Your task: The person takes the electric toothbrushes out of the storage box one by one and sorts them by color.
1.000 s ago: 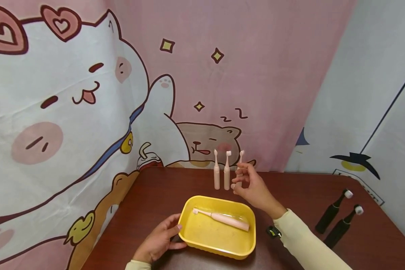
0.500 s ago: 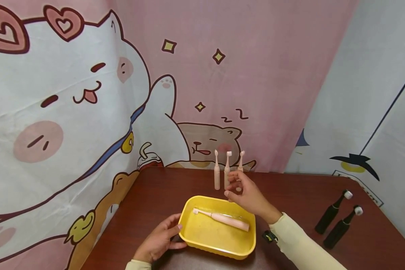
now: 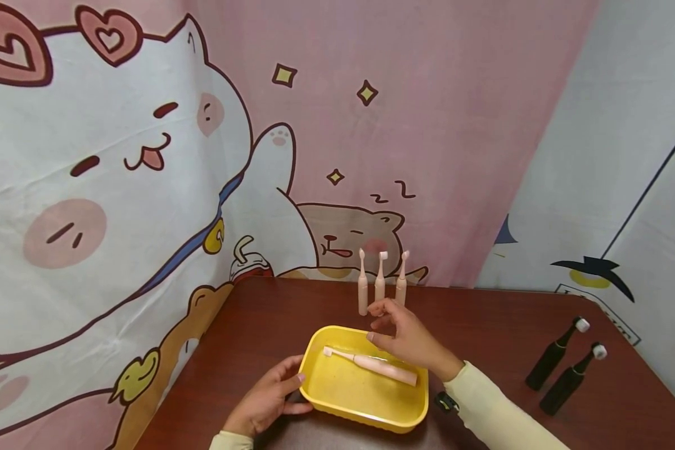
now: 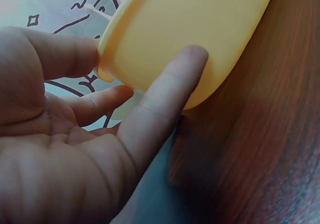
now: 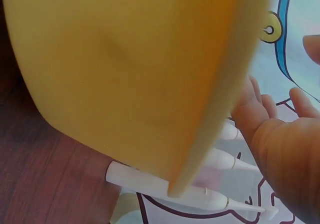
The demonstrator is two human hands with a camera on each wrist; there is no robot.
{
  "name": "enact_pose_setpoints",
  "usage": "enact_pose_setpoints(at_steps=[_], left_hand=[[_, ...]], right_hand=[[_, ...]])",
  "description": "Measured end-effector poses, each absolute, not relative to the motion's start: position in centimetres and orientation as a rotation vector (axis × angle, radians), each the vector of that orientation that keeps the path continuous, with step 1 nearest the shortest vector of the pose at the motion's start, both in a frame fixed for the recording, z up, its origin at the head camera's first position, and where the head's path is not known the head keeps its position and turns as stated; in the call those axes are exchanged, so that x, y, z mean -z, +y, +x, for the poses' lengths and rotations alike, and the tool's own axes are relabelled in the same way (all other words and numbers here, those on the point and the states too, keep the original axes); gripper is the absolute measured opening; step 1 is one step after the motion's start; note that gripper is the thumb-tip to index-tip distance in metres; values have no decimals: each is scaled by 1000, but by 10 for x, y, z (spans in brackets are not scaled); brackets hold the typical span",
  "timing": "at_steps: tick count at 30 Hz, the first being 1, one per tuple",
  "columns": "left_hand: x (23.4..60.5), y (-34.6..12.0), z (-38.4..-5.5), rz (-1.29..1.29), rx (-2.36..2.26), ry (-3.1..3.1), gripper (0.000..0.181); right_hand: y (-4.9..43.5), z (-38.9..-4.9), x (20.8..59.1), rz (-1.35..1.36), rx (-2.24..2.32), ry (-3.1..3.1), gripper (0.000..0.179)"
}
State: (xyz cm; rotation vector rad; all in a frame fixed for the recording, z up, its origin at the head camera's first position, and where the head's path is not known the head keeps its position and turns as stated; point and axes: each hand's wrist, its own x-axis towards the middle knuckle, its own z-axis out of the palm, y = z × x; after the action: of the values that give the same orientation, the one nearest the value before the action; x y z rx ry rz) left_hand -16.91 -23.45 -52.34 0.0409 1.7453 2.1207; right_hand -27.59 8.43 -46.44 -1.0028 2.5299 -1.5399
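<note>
My left hand (image 3: 272, 397) holds the left side of a yellow plastic tray (image 3: 365, 417), thumb at the rim and fingers along the outer wall. In the left wrist view a finger (image 4: 165, 91) lies against the tray's outside. A pale pink electric toothbrush (image 3: 385, 370) lies slantwise in the tray, its head toward the left. Over the tray's back right rim hovers my right hand (image 3: 407, 334), loosely curled with nothing in it. Just behind stand three similar pink toothbrushes, the left (image 3: 362, 294), the middle (image 3: 379, 287) and the right (image 3: 401, 290); my hand hides the lower part of the middle one.
Two black electric toothbrushes, one farther back (image 3: 554, 359) and one nearer (image 3: 568, 384), stand at the right of the brown table (image 3: 484, 325). A cartoon-printed cloth (image 3: 427, 125) hangs behind and along the left side.
My right hand has drawn back from the rightmost upright toothbrush, moving left and nearer to the tray's back rim. The left hand and the tray keep their places.
</note>
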Motion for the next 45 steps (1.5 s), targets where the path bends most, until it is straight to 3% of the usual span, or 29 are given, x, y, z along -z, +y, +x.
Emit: enact_pose_setpoints(at_steps=[12, 45], left_hand=[[523, -234, -168, 54, -2120, 1741, 56], [523, -233, -167, 32, -2135, 1740, 56]], right_hand=[[83, -274, 472, -1160, 1211, 2661, 37], [73, -252, 480, -1318, 527, 2770, 39]])
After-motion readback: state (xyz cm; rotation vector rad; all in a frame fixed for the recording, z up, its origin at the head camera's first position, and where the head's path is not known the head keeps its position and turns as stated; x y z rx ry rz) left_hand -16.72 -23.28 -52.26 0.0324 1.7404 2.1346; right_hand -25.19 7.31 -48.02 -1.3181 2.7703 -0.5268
